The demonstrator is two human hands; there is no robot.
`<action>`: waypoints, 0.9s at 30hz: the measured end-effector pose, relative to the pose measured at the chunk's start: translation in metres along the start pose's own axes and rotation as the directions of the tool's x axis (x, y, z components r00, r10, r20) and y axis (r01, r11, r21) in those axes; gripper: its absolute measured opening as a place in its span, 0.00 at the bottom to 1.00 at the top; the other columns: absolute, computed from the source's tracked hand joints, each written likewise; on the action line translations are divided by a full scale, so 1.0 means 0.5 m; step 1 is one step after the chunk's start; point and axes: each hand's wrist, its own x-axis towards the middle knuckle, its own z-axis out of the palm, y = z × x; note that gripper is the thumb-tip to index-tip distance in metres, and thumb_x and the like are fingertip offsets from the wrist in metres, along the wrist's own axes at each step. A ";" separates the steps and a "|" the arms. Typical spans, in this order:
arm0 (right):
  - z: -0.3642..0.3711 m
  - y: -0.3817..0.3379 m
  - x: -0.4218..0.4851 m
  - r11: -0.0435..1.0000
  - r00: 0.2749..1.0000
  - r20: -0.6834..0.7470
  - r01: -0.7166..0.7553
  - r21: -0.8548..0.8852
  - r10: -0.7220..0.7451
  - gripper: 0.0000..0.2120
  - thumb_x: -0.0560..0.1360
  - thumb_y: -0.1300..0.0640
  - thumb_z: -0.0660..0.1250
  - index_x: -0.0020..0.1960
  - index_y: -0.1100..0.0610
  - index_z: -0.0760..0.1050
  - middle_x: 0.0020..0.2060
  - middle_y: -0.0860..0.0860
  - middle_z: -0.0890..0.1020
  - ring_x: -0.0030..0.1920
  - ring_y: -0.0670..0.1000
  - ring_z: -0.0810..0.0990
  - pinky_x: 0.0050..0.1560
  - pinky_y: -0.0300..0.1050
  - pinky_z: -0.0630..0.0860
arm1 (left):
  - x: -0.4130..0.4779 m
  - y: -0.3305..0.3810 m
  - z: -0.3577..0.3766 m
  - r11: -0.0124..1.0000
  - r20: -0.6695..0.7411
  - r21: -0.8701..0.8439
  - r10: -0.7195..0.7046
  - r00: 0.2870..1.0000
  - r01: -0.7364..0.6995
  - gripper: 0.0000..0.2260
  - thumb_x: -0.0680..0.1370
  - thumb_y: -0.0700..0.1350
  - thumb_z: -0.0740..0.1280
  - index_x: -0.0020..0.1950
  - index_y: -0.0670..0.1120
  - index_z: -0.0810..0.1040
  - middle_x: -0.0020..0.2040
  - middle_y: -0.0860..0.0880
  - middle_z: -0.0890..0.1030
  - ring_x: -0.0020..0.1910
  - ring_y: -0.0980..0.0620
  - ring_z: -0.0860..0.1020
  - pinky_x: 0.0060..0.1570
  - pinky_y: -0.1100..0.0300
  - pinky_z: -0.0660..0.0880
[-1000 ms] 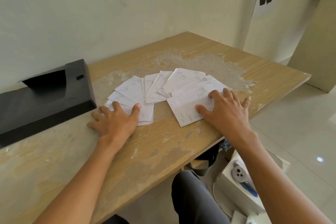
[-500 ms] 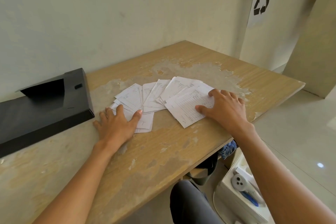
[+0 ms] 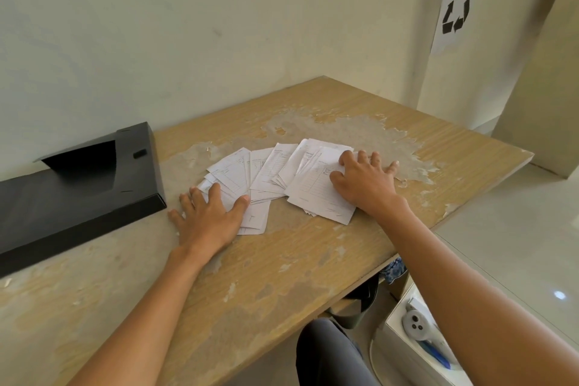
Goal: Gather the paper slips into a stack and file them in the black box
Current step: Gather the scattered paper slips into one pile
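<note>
Several white printed paper slips (image 3: 269, 171) lie fanned out and overlapping on the worn wooden table (image 3: 282, 263). My left hand (image 3: 208, 218) lies flat, fingers spread, on the left end of the fan. My right hand (image 3: 365, 183) presses flat on the right end, covering the top slip's far corner. The black box (image 3: 78, 185) lies flat at the table's left, close to my left hand, with a cut-out flap showing on its top.
A pale wall runs behind the table, with a recycling sign (image 3: 456, 5) on the right. The table's right edge (image 3: 482, 194) drops to a tiled floor. A white bin (image 3: 413, 341) with a grey object and my knee (image 3: 326, 351) sit below the front edge.
Both hands have slid inward over the slips, pushing the fan tighter. The right hand moved left, bunching the right-hand slips. The camera tilted down slightly.
</note>
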 end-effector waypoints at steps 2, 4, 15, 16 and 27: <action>0.003 -0.007 0.014 0.999 0.999 0.009 0.036 0.000 -0.036 0.24 0.79 0.48 0.49 0.72 0.55 0.59 0.76 0.61 0.57 0.77 0.63 0.49 0.71 0.71 0.42 | -0.004 0.000 0.000 1.000 -0.001 -0.001 0.006 1.000 -0.006 0.39 0.74 0.71 0.46 0.79 0.50 0.50 0.79 0.39 0.48 0.78 0.40 0.43 0.73 0.38 0.41; 0.004 -0.008 0.026 0.998 0.998 0.017 0.061 0.015 -0.061 0.22 0.79 0.49 0.49 0.71 0.54 0.60 0.76 0.60 0.57 0.77 0.62 0.49 0.72 0.70 0.42 | -0.005 -0.001 -0.001 1.000 0.007 -0.002 0.009 1.000 -0.009 0.42 0.72 0.74 0.45 0.79 0.50 0.49 0.79 0.39 0.47 0.78 0.40 0.43 0.73 0.38 0.40; 0.018 -0.017 0.059 0.995 0.996 0.010 0.093 -0.043 -0.093 0.30 0.77 0.36 0.49 0.74 0.52 0.58 0.77 0.60 0.55 0.77 0.60 0.49 0.71 0.70 0.42 | 0.012 -0.002 -0.004 0.990 -0.026 -0.095 0.099 0.995 -0.101 0.42 0.71 0.74 0.50 0.78 0.49 0.55 0.79 0.45 0.55 0.79 0.46 0.48 0.74 0.38 0.44; 0.019 -0.017 0.060 0.995 0.996 -0.001 0.093 -0.037 -0.093 0.31 0.77 0.36 0.49 0.74 0.52 0.58 0.77 0.59 0.55 0.77 0.60 0.49 0.71 0.70 0.42 | 0.009 -0.003 -0.004 0.991 -0.056 -0.106 0.078 0.995 -0.084 0.41 0.72 0.73 0.51 0.77 0.48 0.55 0.79 0.44 0.56 0.78 0.46 0.50 0.74 0.38 0.45; 0.029 -0.027 0.057 0.993 0.992 -0.113 0.043 -0.108 -0.056 0.34 0.75 0.32 0.50 0.72 0.54 0.61 0.71 0.62 0.67 0.74 0.64 0.58 0.72 0.70 0.42 | -0.044 0.002 -0.007 0.972 -0.130 0.091 -0.203 0.971 0.216 0.45 0.71 0.75 0.48 0.77 0.43 0.53 0.71 0.32 0.65 0.72 0.34 0.61 0.70 0.38 0.54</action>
